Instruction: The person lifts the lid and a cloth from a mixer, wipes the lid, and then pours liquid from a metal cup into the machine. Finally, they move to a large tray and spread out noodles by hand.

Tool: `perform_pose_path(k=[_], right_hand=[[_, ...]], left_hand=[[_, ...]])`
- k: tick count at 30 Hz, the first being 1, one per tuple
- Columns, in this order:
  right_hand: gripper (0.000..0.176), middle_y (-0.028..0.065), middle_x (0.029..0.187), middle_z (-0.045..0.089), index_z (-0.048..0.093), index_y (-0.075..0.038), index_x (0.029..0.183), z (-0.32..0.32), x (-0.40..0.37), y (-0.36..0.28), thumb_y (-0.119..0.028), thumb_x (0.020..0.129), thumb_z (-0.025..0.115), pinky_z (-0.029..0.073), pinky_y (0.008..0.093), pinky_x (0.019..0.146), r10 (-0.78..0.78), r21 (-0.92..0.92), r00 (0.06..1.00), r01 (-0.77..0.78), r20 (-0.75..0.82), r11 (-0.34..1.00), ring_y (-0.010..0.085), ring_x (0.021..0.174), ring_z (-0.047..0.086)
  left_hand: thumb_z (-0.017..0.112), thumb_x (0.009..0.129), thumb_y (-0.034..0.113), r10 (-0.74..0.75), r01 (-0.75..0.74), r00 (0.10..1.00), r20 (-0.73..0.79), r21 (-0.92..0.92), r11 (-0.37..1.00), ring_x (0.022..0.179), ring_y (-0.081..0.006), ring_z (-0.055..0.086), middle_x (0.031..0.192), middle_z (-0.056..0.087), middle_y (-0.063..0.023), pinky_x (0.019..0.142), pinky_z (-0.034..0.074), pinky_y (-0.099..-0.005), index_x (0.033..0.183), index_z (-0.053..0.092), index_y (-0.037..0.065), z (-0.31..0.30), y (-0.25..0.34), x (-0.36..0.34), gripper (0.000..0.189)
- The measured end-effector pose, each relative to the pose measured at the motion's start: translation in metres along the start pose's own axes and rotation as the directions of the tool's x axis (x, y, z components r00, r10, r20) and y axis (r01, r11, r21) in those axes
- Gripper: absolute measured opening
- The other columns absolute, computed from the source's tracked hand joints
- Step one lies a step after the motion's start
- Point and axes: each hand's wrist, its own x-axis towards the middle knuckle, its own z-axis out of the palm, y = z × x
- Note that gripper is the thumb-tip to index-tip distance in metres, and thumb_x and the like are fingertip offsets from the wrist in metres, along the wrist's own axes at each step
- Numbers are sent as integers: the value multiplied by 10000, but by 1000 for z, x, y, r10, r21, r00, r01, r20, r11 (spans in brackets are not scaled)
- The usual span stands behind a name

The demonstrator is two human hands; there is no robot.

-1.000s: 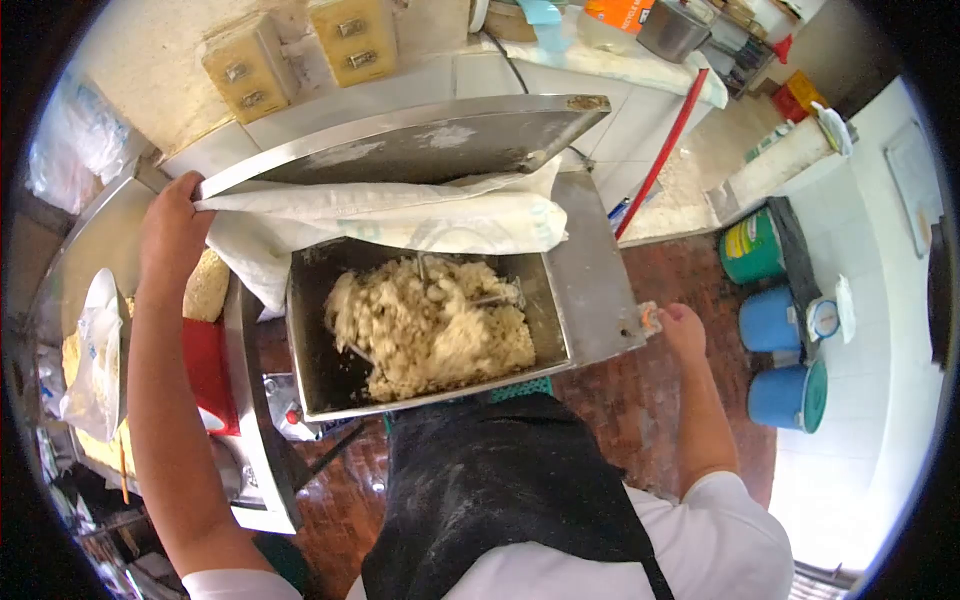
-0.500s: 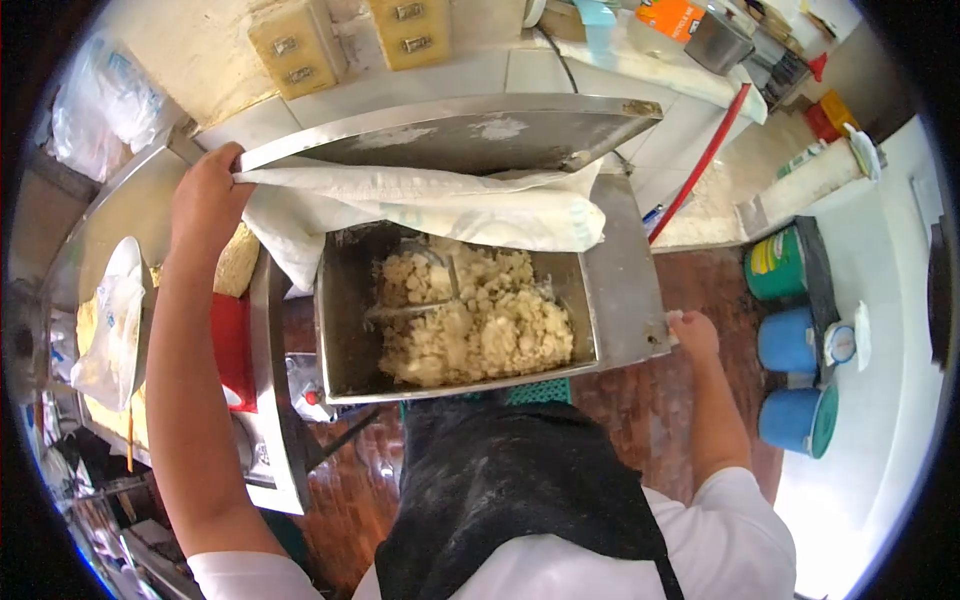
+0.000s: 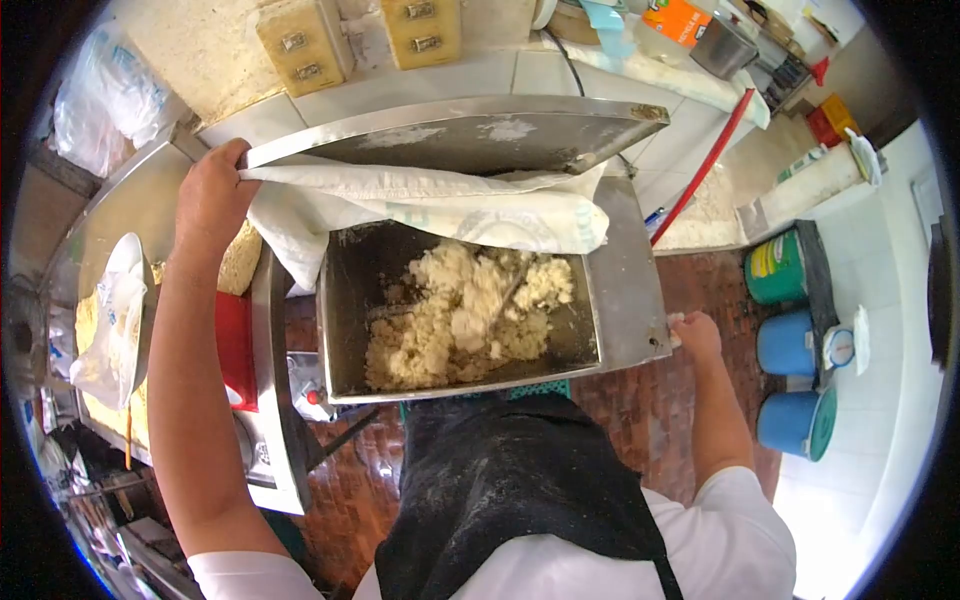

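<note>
My left hand (image 3: 212, 190) grips the left end of the raised metal lid (image 3: 450, 130), with the corner of a white cloth (image 3: 440, 205) at its fingers. The cloth hangs below the lid over the back edge of a metal mixing trough (image 3: 335, 330). Crumbly pale dough (image 3: 450, 320) lies in the trough, partly blurred, with a mixing blade (image 3: 512, 290) showing in it. At the trough's right end, my right hand (image 3: 695, 335) is closed at the side of the housing (image 3: 625, 290); what its fingers hold is too small to make out.
A red hose (image 3: 705, 165) slopes down behind the housing. Blue buckets (image 3: 787, 341) and a green bucket (image 3: 775, 268) stand at the right wall. On the left are a red container (image 3: 233, 350) and a metal bowl with a plastic bag (image 3: 110, 330).
The dough has shifted and tumbled in the trough, and the blade has turned to another position. Both hands stay in nearly the same places.
</note>
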Motion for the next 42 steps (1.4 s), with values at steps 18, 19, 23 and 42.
perform_pose_path(k=[18, 19, 23, 42], right_hand=[[380, 230, 885, 675, 698, -10, 859, 11, 11, 12, -358, 710, 727, 507, 474, 777, -114, -20, 993, 113, -24, 993, 402, 885, 650], [385, 221, 895, 683, 695, -7, 866, 12, 14, 14, -362, 718, 719, 516, 472, 780, -96, -43, 995, 96, -7, 995, 397, 889, 659], [393, 218, 909, 691, 691, 6, 859, -1, 6, -2, -364, 727, 708, 524, 472, 793, -61, -80, 996, 66, 71, 995, 391, 904, 668], [396, 234, 962, 676, 691, 10, 886, 2, 5, -2, -349, 718, 696, 516, 476, 824, -50, -84, 998, 52, 26, 995, 401, 942, 652]], left_hand=[[672, 778, 123, -9, 9, 1000, -1, 4, 1000, 935, -406, 612, 919, 648, -204, 796, 482, -467, 976, 612, 34, 0, 1, 0, 226], [672, 778, 123, -10, 10, 1000, -4, 6, 1000, 935, -406, 612, 919, 648, -204, 796, 482, -467, 976, 612, 34, -1, 2, 1, 226], [669, 778, 114, -36, 36, 999, -4, 22, 999, 945, -399, 611, 926, 650, -197, 803, 484, -460, 989, 623, 36, 0, 2, 2, 230], [646, 728, 9, -28, 28, 1000, 10, 9, 1000, 903, -387, 623, 909, 640, -191, 793, 488, -432, 1011, 619, 11, -2, 3, 2, 284]])
